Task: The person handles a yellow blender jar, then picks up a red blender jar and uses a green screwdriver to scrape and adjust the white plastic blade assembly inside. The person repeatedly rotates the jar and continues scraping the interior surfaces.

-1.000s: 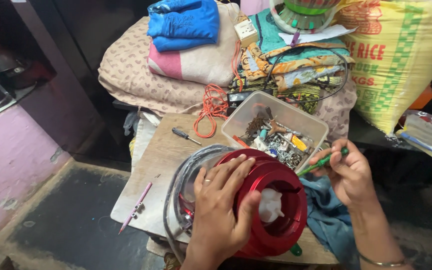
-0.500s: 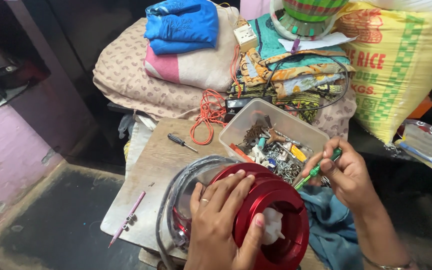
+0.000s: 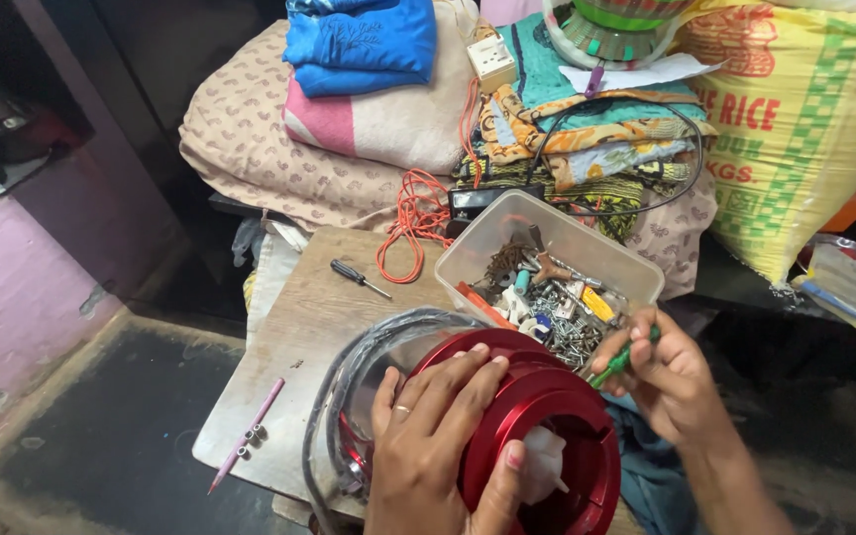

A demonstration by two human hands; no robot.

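While screws fill the tub (image 3: 587, 243) — fingers (image 3: 646, 349) pinch a screwdriver (image 3: 618, 363).

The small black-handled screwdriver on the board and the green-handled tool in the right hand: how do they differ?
The black-handled screwdriver lies flat and untouched on the wooden board; the green-handled tool is gripped in the right hand, beside the plastic box. One handle is black, the other green. The first shows its whole shaft; the second is mostly hidden by fingers. Both are slim hand tools.
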